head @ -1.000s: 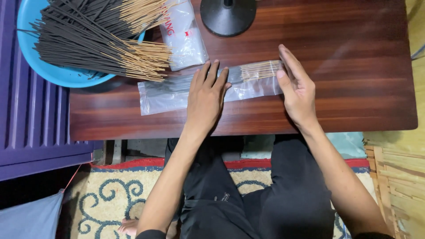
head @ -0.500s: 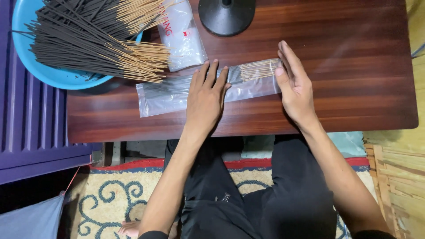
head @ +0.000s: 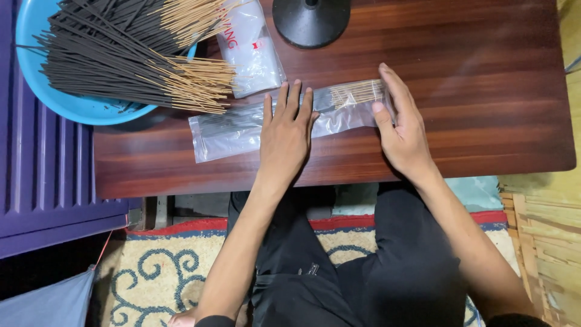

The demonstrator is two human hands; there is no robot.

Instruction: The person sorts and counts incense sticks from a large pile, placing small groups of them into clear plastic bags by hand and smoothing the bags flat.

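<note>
Under your hands a long clear plastic pouch [head: 242, 128] lies flat across the bench [head: 484, 91], with dark sticks inside and their pale bare ends toward your right hand [head: 402, 130]. Your left hand [head: 285, 134] presses flat on its middle. Behind it, a stack of empty clear pouches [head: 251, 48] with red print lies just beside the blue basin.
</note>
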